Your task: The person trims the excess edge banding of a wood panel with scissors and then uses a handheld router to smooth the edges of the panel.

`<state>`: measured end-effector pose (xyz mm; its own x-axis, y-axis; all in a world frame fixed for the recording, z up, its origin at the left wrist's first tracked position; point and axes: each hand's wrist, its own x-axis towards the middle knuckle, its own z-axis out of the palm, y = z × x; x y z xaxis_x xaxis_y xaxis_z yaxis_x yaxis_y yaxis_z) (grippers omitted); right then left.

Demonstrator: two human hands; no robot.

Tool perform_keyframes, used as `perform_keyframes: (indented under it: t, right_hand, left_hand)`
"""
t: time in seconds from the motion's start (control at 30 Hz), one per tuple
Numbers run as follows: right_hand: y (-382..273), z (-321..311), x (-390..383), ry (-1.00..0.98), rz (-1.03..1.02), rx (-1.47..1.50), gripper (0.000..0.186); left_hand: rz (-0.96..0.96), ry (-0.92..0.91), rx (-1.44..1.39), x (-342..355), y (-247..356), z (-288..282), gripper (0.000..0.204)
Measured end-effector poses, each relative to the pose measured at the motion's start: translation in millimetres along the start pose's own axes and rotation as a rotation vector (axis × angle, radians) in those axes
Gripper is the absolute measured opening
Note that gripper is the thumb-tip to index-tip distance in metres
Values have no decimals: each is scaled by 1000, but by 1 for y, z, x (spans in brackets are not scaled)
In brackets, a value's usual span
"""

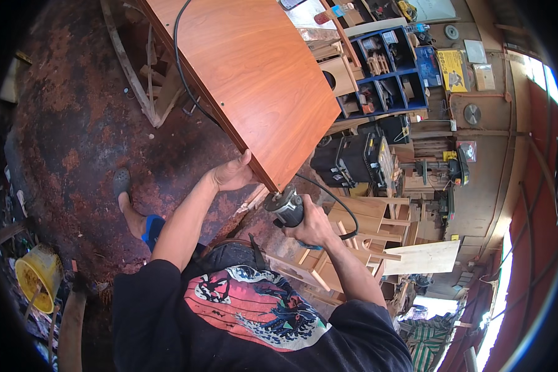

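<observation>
A reddish-brown wood panel (266,80) with a smooth, glossy face and small dark holes near its edge reaches across the upper middle. My left hand (232,175) grips its near left edge, the thumb on the side and the other fingers partly hidden. At the panel's near corner is a compact trim router (285,209) with a black and grey body. My right hand (311,225) is wrapped round the router's body. The bit's contact with the wood is too small to make out. A black cord (332,193) loops beside my right wrist.
Blue cubbyholes (384,77) with tools stand at the right, with black tool cases (347,160) nearer. Wooden frames (369,226) are stacked right of my arm. Another cord (178,62) hangs over the panel. A yellow bucket (38,279) sits lower left on the stained floor (68,155).
</observation>
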<state>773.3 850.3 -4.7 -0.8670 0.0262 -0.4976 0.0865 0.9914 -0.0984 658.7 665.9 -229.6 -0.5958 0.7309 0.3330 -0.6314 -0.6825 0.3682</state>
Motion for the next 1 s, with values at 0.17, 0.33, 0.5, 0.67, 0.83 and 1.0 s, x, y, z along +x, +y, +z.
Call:
perform_keyframes:
  t: [0.17, 0.33, 0.5, 0.67, 0.83, 1.0]
  right_hand:
    - [1, 2, 0, 5, -10, 25, 89]
    - [2, 5, 1, 11, -2, 16, 89]
    - [2, 5, 1, -9, 23, 39, 89]
    - [1, 5, 2, 0, 0, 36, 88]
    - [3, 7, 1, 14, -8, 15, 88]
    - [2, 8, 1, 21, -6, 23, 87]
  left_hand:
    - [0, -13, 10, 0, 1, 1, 98]
    - [-1, 3, 19, 0, 0, 1, 99]
    - [-1, -13, 18, 1, 0, -1, 99]
    - [6, 8, 21, 1, 0, 0, 98]
    - [1, 0, 35, 1, 1, -1, 98]
    - [-9, 10, 45, 0, 2, -1, 101]
